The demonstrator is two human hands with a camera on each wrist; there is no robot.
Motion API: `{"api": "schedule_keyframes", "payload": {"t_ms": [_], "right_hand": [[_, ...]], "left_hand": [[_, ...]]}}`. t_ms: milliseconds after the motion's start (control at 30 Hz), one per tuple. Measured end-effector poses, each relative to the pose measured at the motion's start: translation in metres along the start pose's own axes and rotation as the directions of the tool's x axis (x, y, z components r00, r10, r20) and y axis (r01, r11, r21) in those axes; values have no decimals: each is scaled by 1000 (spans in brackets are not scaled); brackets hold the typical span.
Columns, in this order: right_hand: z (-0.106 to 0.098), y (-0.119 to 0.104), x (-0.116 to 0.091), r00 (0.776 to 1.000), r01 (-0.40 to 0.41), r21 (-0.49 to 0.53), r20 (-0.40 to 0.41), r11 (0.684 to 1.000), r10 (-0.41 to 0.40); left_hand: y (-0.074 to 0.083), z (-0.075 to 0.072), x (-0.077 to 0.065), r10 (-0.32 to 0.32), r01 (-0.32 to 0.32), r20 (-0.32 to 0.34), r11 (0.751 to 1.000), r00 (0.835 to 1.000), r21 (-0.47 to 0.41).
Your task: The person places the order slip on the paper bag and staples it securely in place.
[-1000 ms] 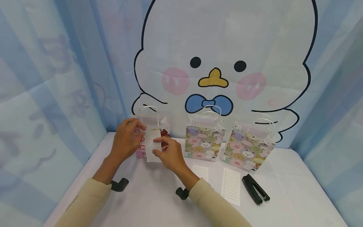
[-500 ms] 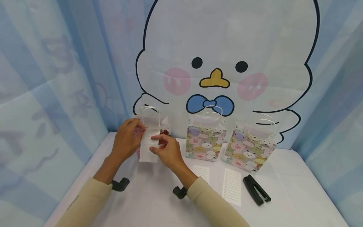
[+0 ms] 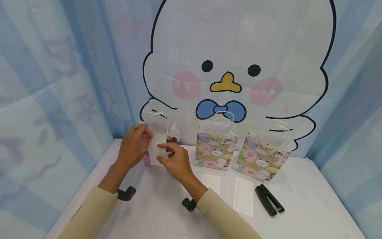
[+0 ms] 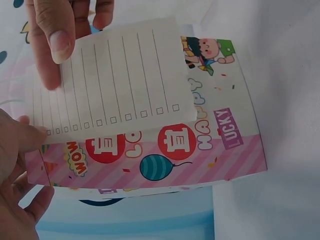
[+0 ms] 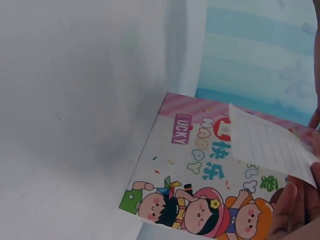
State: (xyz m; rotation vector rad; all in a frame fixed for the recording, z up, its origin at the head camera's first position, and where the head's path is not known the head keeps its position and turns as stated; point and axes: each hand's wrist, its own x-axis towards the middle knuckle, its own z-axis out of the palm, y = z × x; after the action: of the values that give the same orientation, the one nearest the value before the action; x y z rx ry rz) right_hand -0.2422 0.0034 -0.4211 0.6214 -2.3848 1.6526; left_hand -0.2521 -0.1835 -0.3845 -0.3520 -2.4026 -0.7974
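A white paper checklist [image 3: 155, 151] with ruled lines and small boxes lies over the front of the leftmost gift bag [image 4: 225, 155], a pink and white printed paper bag with white handles. My left hand [image 3: 133, 146] grips the bag's upper left edge, its thumb over the top end of the checklist and fingers behind the bag. At the checklist's right side, my right hand [image 3: 176, 159] holds it with thumb and index finger on the front. The checklist's lower end [image 5: 250, 135] stands slightly off the bag in the right wrist view.
Two animal-print gift bags [image 3: 216, 151] [image 3: 261, 156] stand to the right. On the white table [image 3: 149, 205] lie two more checklists [image 3: 212, 182] [image 3: 243, 196] and a black stapler [image 3: 269, 199]. A cartoon-printed curtain [image 3: 221, 43] hangs behind.
The checklist slid left across the bag's front, then its lower end rose and shifted slightly right. My right hand moved a little left with it; my left hand stayed at the bag's edge.
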Motion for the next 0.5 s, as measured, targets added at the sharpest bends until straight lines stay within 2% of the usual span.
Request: {"api": "schedule_keyframes", "payload": {"t_ms": [500], "right_hand": [[-4, 6, 1, 998, -63, 23, -6, 998, 63]], "left_hand": [[1, 2, 0, -40, 40, 5, 999, 999, 24]]}}
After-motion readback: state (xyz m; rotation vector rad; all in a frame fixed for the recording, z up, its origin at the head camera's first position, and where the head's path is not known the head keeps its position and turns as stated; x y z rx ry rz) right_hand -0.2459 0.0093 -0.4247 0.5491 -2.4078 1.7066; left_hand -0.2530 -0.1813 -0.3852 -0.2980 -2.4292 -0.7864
